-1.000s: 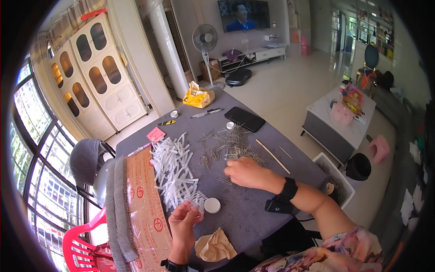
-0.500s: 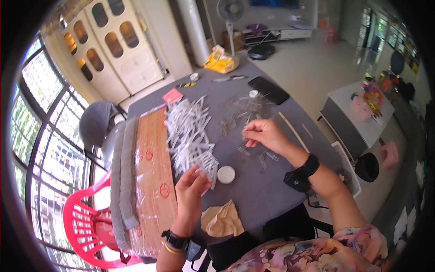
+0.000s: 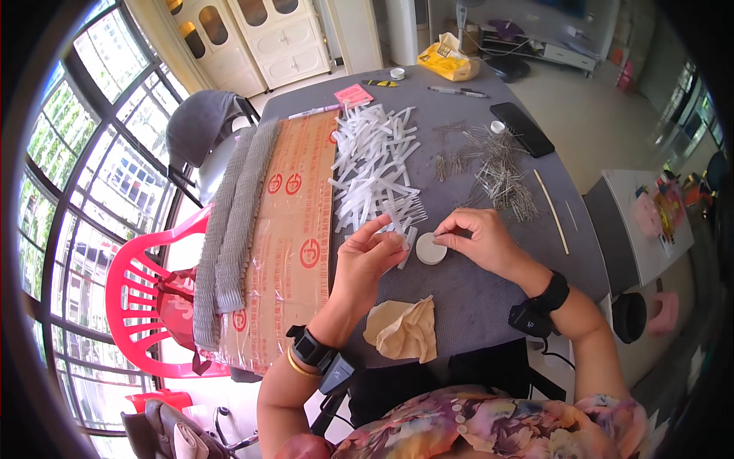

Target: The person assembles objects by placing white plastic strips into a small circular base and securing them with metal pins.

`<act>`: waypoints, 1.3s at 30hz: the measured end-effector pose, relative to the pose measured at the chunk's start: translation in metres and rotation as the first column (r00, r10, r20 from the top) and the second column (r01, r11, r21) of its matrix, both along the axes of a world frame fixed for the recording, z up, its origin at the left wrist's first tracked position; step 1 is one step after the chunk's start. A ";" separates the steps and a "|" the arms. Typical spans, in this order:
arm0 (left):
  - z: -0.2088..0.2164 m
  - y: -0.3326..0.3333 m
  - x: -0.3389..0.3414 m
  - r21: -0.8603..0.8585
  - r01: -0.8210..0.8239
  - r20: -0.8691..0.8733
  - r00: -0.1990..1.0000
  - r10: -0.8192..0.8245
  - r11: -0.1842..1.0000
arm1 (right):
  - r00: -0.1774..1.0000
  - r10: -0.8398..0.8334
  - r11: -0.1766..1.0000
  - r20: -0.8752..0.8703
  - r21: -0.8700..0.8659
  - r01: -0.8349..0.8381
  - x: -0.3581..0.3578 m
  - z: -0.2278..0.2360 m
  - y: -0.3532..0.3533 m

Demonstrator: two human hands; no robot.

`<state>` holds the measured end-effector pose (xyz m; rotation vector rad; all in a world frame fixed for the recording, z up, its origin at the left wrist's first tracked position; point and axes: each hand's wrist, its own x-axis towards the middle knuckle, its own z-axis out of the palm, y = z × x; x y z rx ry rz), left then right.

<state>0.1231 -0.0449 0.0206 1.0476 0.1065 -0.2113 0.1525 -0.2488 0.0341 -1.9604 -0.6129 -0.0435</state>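
Note:
My right hand (image 3: pixel 483 241) has thumb and fingers pinched together at the rim of a small round white container (image 3: pixel 431 252) on the grey table. Whatever lies between those fingertips is too small to make out. To its left, my left hand (image 3: pixel 371 258) is held with thumb and fingers drawn together, the index finger raised. It hovers at the near end of a heap of white strips (image 3: pixel 375 168); any object in its grasp cannot be made out. A pile of thin grey wire pieces (image 3: pixel 501 180) lies beyond my right hand.
A taped brown cardboard piece (image 3: pixel 294 199) with grey ribbed rolls (image 3: pixel 245 222) covers the table's left side. A crumpled beige cloth (image 3: pixel 404 330) lies near me. Farther off are a black phone (image 3: pixel 523 130), a wooden stick (image 3: pixel 552 213), a pen (image 3: pixel 459 92) and a yellow bag (image 3: pixel 449 60).
My right hand has come from the wire pieces toward me and left, to the round white container. My left hand stays by the strips. The view has shifted.

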 end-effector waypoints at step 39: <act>-0.002 -0.006 -0.002 -0.022 0.074 -0.006 0.997 -0.075 0.997 | 0.903 0.095 0.963 0.419 -0.269 0.023 0.001 -0.005 -0.002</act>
